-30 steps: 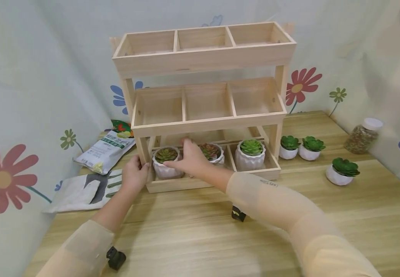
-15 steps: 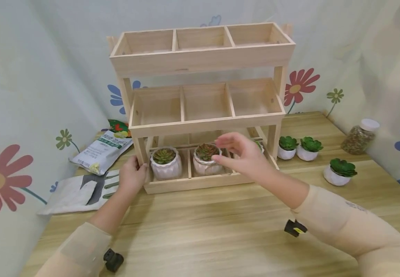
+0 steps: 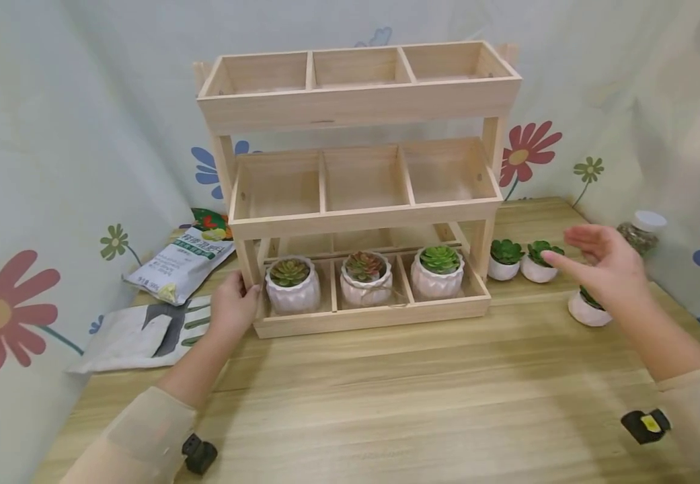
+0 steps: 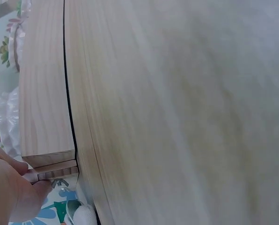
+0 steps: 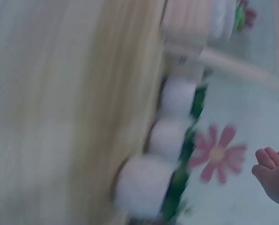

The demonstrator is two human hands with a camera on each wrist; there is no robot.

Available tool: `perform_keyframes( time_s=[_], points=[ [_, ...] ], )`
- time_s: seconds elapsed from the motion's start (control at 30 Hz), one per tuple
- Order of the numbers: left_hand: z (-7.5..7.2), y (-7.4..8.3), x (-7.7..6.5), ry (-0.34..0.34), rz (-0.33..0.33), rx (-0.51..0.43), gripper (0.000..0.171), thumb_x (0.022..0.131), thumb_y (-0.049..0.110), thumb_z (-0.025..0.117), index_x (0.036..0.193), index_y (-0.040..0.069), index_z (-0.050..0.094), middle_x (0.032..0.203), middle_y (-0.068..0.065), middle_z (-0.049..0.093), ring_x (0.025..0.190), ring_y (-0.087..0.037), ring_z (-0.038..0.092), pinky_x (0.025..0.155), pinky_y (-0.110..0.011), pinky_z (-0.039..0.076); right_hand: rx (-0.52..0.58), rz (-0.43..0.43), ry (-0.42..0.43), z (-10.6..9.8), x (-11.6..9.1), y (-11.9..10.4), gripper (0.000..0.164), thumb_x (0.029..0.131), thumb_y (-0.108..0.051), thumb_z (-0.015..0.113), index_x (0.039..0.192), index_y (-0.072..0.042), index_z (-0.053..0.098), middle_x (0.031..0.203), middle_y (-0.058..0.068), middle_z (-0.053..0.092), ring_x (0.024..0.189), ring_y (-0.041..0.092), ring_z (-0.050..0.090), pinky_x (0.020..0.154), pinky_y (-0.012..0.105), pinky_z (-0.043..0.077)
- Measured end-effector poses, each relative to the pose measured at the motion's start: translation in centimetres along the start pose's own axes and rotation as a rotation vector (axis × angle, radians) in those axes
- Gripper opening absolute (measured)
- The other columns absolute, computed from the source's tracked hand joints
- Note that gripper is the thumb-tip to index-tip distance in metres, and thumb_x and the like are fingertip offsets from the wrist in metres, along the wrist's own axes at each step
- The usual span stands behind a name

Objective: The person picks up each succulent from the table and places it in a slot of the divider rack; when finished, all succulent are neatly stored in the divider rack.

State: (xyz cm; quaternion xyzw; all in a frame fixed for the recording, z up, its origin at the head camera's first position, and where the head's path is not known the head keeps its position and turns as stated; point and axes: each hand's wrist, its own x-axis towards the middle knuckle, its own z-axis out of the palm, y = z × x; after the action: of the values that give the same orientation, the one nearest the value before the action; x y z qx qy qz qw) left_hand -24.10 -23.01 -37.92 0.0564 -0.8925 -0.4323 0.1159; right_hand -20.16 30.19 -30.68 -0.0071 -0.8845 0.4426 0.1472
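Note:
A three-tier wooden plant stand (image 3: 358,107) stands on the table. Its bottom tray holds three succulents in white scalloped pots: a reddish-green one (image 3: 293,285) at left, a reddish one with twine (image 3: 366,277) in the middle and a bright green one (image 3: 438,271) at right. My left hand (image 3: 233,306) grips the bottom tray's left end; in the left wrist view, thumb and fingers pinch its wooden side panel (image 4: 59,172). My right hand (image 3: 612,265) holds nothing, fingers extended, over the right side of the table. It partly hides a small potted succulent (image 3: 589,309).
Two more small green succulents (image 3: 505,259) stand beside the stand's right leg. A white-lidded jar (image 3: 640,232) is behind my right hand. At left lie a white printed bag (image 3: 181,263) and a white-and-grey glove (image 3: 138,336). A flowered curtain (image 3: 113,134) hangs behind.
My right hand has moved from the pots in the bottom tray rightward to the small succulents, leaving all three tray pots in view. My left hand stays on the stand.

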Motion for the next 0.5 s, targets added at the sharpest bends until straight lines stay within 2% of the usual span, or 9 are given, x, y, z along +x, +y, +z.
perform_keyframes(
  time_s=[0.1,0.17,0.2,0.37,0.5],
  points=[
    [0.0,0.0,-0.1,0.001,-0.003,0.002,0.038,0.094,0.006,0.052,0.128,-0.01,0.046,0.123,-0.029,0.054,0.113,-0.038,0.053,0.093,-0.044,0.047,-0.085,0.123,0.009,-2.1,0.2,3.2,0.084,0.085,-0.044,0.065,0.142,0.005,0.027,0.142,0.026,0.034,0.128,0.038,0.035,0.106,0.042,0.031],
    [0.0,0.1,-0.1,0.002,-0.002,0.007,0.038,0.094,0.005,0.052,0.128,-0.01,0.045,0.123,-0.029,0.054,0.113,-0.038,0.053,0.093,-0.044,0.047,-0.117,0.191,0.005,-2.9,0.3,5.5,0.093,0.085,-0.048,0.063,0.144,0.008,0.018,0.145,0.031,0.026,0.129,0.047,0.027,0.102,0.059,0.028],
    [0.0,0.1,-0.1,0.002,0.0,0.009,0.038,0.094,0.005,0.052,0.128,-0.01,0.046,0.123,-0.029,0.054,0.113,-0.038,0.053,0.093,-0.044,0.047,-0.132,0.22,0.001,-3.2,0.3,6.6,0.097,0.084,-0.05,0.063,0.144,0.009,0.015,0.145,0.032,0.023,0.129,0.05,0.025,0.099,0.063,0.027],
    [0.0,0.3,-0.2,0.003,0.007,0.011,0.039,0.094,0.005,0.052,0.129,-0.01,0.045,0.123,-0.03,0.053,0.113,-0.039,0.053,0.093,-0.045,0.046,-0.183,0.323,-0.042,-3.6,0.2,11.3,0.111,0.078,-0.059,0.064,0.144,0.011,0.009,0.145,0.034,0.02,0.128,0.052,0.024,0.096,0.064,0.031],
    [0.0,0.3,-0.2,0.004,0.009,0.011,0.039,0.094,0.005,0.052,0.129,-0.011,0.044,0.123,-0.03,0.054,0.113,-0.039,0.053,0.093,-0.045,0.047,-0.158,0.349,-0.104,-3.3,-0.1,12.6,0.112,0.078,-0.055,0.067,0.141,0.016,0.008,0.141,0.04,0.02,0.125,0.054,0.025,0.096,0.064,0.031]
  ],
)
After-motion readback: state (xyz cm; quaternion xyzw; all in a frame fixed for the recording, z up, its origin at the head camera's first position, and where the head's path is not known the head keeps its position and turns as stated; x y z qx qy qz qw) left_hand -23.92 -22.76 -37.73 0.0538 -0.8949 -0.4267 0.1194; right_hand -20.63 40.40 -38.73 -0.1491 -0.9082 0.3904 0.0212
